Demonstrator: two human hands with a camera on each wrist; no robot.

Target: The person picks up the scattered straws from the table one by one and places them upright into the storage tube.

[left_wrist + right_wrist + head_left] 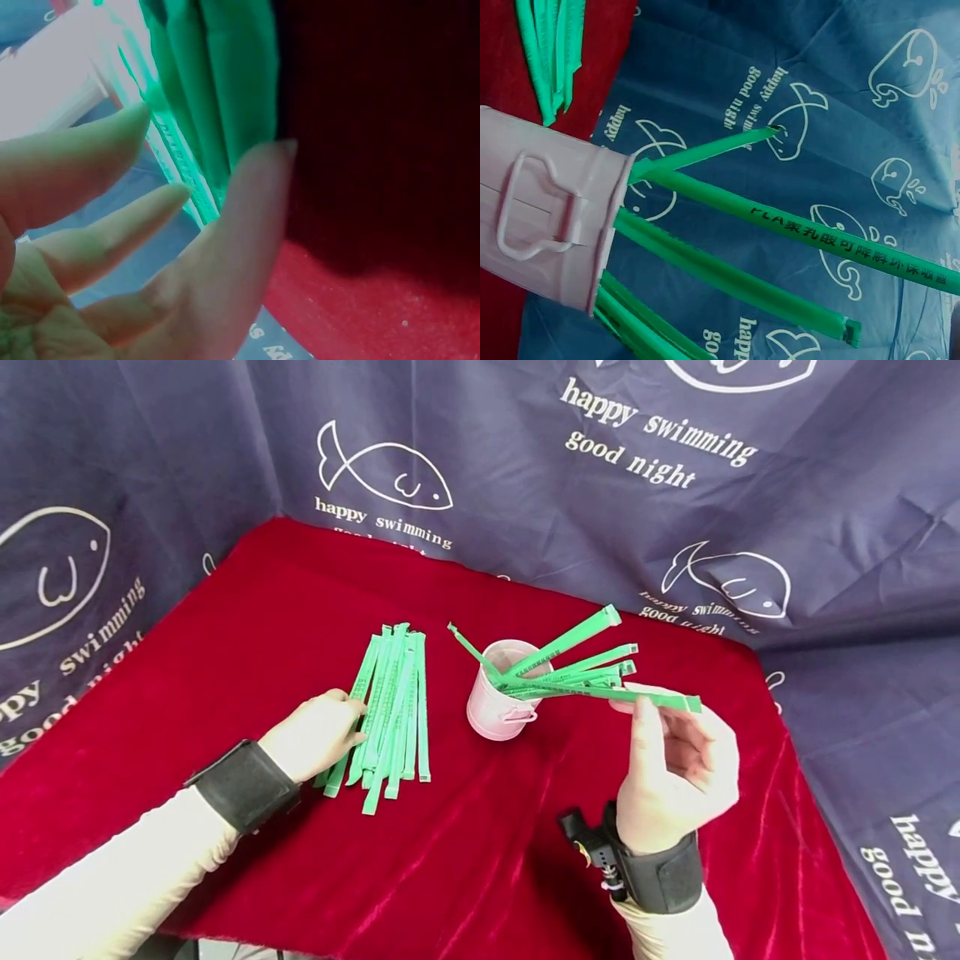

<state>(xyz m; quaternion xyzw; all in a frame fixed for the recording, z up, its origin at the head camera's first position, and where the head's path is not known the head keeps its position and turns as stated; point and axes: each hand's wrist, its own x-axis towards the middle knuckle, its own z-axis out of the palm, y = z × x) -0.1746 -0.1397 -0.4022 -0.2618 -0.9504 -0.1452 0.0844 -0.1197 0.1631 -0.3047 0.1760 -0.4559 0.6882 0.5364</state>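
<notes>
A green straw (678, 702) is pinched by the right hand (678, 777), its far end inside the pink bucket (497, 717). On the red cloth (315, 593), a straw pile (392, 702) is touched by the left hand (318, 737); whether any is gripped cannot be told.

Seemingly a booth, printed curtains (510, 468) around

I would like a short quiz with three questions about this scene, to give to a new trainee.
1. True or false: the pink bucket stands upright.
2. Which of the person's hands pinches a green straw near its end?
3. Fill in: in the head view, the pile of straws lies to the ___ of the bucket.

Key: 1. True. 2. The right hand. 3. Left.
</notes>
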